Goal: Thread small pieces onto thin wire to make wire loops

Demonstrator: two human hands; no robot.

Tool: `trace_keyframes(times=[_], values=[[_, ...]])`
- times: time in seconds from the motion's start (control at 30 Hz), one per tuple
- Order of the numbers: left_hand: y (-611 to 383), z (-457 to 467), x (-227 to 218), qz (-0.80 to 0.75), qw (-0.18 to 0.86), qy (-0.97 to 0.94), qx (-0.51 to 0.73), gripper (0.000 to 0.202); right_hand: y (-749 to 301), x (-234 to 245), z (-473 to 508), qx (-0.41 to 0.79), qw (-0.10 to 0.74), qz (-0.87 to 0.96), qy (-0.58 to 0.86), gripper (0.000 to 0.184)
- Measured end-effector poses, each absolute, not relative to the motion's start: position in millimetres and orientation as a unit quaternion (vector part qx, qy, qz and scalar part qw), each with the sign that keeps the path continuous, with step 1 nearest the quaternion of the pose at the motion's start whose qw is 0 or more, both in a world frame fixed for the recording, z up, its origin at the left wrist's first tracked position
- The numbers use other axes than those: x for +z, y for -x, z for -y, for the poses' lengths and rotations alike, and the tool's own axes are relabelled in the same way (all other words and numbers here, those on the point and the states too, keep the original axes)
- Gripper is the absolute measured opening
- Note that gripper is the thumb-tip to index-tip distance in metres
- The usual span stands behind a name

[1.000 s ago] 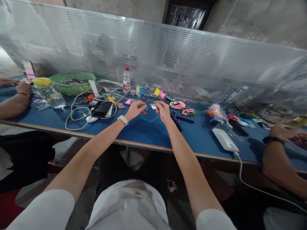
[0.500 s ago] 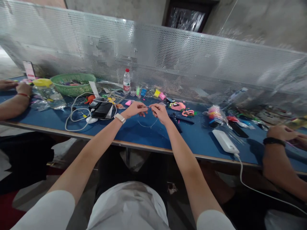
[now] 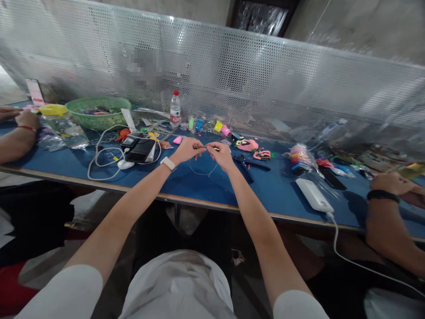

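Over the blue table (image 3: pixel 186 188), my left hand (image 3: pixel 186 150) and my right hand (image 3: pixel 221 155) are almost fingertip to fingertip. Both pinch a thin pale cord (image 3: pixel 200 173), which hangs in a loop beneath them with a small kink at its bottom. A small dark piece shows between the fingertips; its kind is too small to tell. Just right of my right hand lies a dark-handled tool (image 3: pixel 250 166) that looks like pliers. Behind it are a pink clay-like figure (image 3: pixel 247 145) and a smaller striped one (image 3: pixel 262 154).
Left of my hands lie a black device (image 3: pixel 141 150) and a looped white cable (image 3: pixel 96 155). Farther back stand a green basket (image 3: pixel 109 119), a yellow-lidded jar (image 3: pixel 66 128) and a water bottle (image 3: pixel 175 110). A white power bank (image 3: pixel 314 195) lies right. Co-workers' arms rest at both sides.
The view has shifted slightly. My hands stay close together at the cord, and the loop still hangs below them. My right-hand fingers have shifted slightly at the small dark piece.
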State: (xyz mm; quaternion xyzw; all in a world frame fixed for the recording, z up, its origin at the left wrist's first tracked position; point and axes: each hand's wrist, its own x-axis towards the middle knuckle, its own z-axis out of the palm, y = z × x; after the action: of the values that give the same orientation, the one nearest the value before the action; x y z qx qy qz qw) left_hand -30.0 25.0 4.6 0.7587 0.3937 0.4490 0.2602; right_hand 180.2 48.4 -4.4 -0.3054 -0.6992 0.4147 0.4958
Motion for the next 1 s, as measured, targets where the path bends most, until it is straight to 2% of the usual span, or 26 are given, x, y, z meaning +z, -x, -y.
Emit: trace_keyframes(times=[0.33, 0.73, 0.93, 1.0], values=[[29.5, -27.1, 1.8, -0.394, 0.251, -0.75, 0.467, 0.016, -175.0, -4.6, -41.0, 0.35, 0.585, 0.661, 0.312, 0.055], [29.4, -26.4, -2.5, -0.372, 0.254, -0.751, 0.483, 0.023, -173.8, -8.8, -40.7, 0.285, 0.605, 0.684, 0.291, 0.048], [29.4, -30.8, -2.0, -0.362, 0.111, -0.775, 0.507, 0.014, -178.9, -13.1, -46.9, 0.228, 0.576, 0.727, 0.295, 0.043], [29.3, -31.4, -2.2, -0.367, 0.102, -0.776, 0.503, 0.015, -181.1, -13.1, -48.8, 0.19, 0.562, 0.749, 0.296, 0.041]])
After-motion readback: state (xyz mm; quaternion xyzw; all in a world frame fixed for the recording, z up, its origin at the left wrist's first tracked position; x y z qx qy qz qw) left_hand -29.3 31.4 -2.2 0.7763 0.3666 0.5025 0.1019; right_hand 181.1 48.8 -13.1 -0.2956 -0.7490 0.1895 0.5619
